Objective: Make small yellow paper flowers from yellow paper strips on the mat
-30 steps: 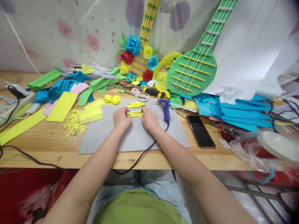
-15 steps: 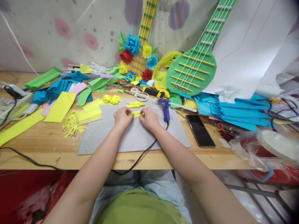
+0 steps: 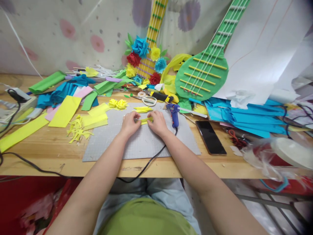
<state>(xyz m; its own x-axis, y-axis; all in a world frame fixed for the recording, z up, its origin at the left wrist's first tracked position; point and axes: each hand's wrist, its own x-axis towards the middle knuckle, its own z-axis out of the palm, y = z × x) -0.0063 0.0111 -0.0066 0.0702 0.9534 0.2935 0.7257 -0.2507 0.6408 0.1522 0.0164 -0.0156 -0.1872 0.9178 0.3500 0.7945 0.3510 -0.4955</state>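
Observation:
My left hand [image 3: 129,124] and my right hand [image 3: 158,123] rest close together on a grey cutting mat [image 3: 141,143]. Both pinch a small folded yellow paper strip [image 3: 144,120] between their fingertips, just above the mat. Another folded yellow paper piece [image 3: 141,110] lies on the mat beyond the hands. Two small yellow paper roses [image 3: 117,104] sit at the mat's far left corner. A blue glue gun [image 3: 174,114] stands right of my right hand, and its black cord [image 3: 146,164] runs off the table's front edge.
Scissors [image 3: 146,99] and a yellow-black knife [image 3: 161,97] lie behind the mat. A black phone [image 3: 210,137] lies to the right. Yellow sheets [image 3: 65,111] and scraps [image 3: 77,129] lie to the left. A green paper guitar [image 3: 202,76], a flowered yellow guitar [image 3: 146,58] and blue paper [image 3: 244,116] crowd the back.
The hands have drawn closer together, and less of the yellow strip shows between them; my right hand's fingers now cover more of it.

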